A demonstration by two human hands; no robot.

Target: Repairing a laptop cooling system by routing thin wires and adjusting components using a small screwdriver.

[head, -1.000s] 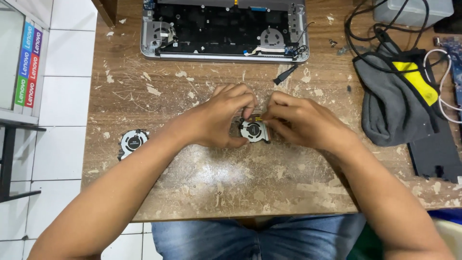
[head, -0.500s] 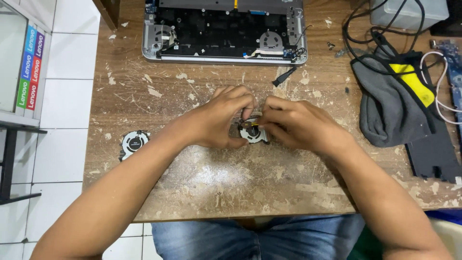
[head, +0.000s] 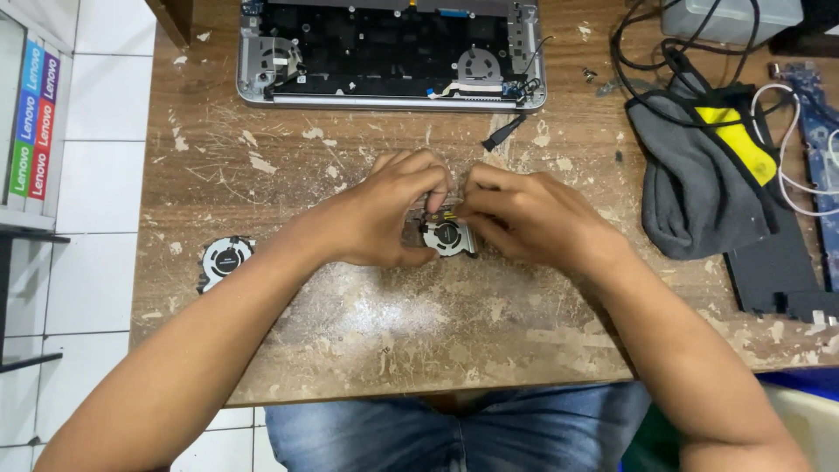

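1. Between the two hands, near the middle of the wooden table [head: 350,332], lies a small laptop cooling fan [head: 447,238]; it rests flat on the wood, its round rotor facing up, and both hands close on it from either side.

2. Left hand [head: 384,214]: it comes in from the left, curled over the fan's left and far edge; its fingertips pinch at the fan's far side, so it is grasping the fan (how firmly cannot be told).

3. Right hand [head: 533,218]: it comes in from the right, fingers bent and pressed together at the fan's far right corner, where a yellowish bit shows between the fingertips; it grips there too, though what exactly is pinched is too small to tell.

4. Relation that matters: the fan sits just nearer than both sets of fingertips and directly between the palms; neither hand is clearly nearer, both touch it; no long axis can be made out.

5. Around it: a second fan [head: 225,260] lies well apart at the left edge; an opened laptop base [head: 393,52] lies at the far side; a grey pouch [head: 699,183] with cables lies to the right.
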